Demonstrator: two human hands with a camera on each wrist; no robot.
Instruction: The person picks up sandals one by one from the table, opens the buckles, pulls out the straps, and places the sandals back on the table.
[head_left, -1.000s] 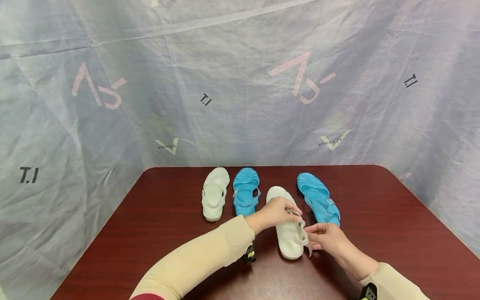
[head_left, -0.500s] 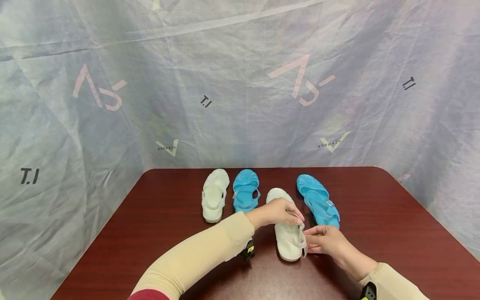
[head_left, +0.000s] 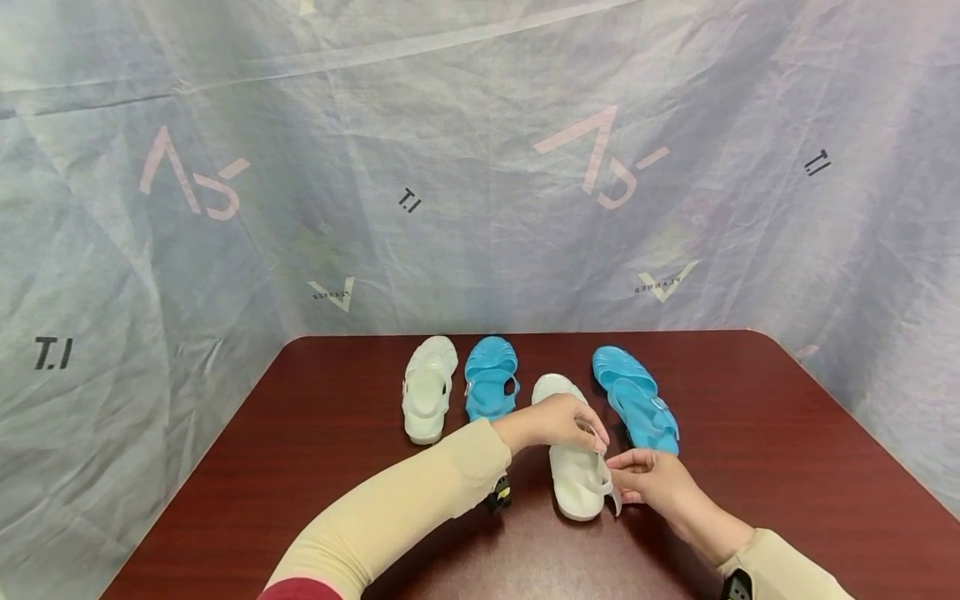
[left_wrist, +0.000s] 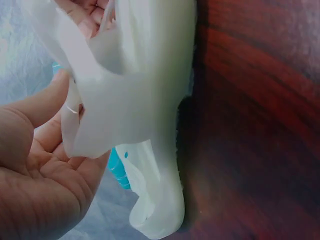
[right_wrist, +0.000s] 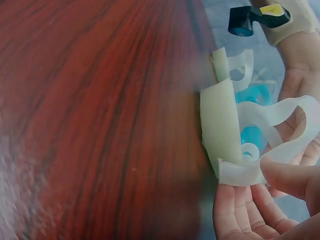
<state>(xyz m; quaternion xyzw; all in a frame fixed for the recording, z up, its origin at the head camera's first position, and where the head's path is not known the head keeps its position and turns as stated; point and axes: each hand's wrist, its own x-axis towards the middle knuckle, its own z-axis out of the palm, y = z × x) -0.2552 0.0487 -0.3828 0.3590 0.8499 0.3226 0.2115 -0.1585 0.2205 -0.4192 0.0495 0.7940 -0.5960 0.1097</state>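
A white jelly sandal (head_left: 577, 496) lies on the table, toe pointing away. Reaching over it, my left hand (head_left: 557, 421) pinches its strap near the buckle; in the left wrist view the thumb and fingers lie on either side of the pale strap (left_wrist: 112, 107). From the right side, my right hand (head_left: 660, 485) pinches the loose strap end (right_wrist: 240, 173) between thumb and fingers. The strap loop (right_wrist: 295, 105) stands raised above the heel. My left hand covers the sandal's middle in the head view, and the buckle is mostly hidden.
Just right of the held sandal lies a blue sandal (head_left: 624, 373), its buckle strap folded over. Another blue sandal (head_left: 492, 367) and a white one (head_left: 426, 392) stand side by side to the left, the blue partly behind my left arm. A grey printed cloth (head_left: 480, 167) hangs behind the dark red table (head_left: 337, 383).
The loose strap end swung in toward the sandal half a second ago and now sticks out to the right again. Both hands keep their grip and have barely shifted.
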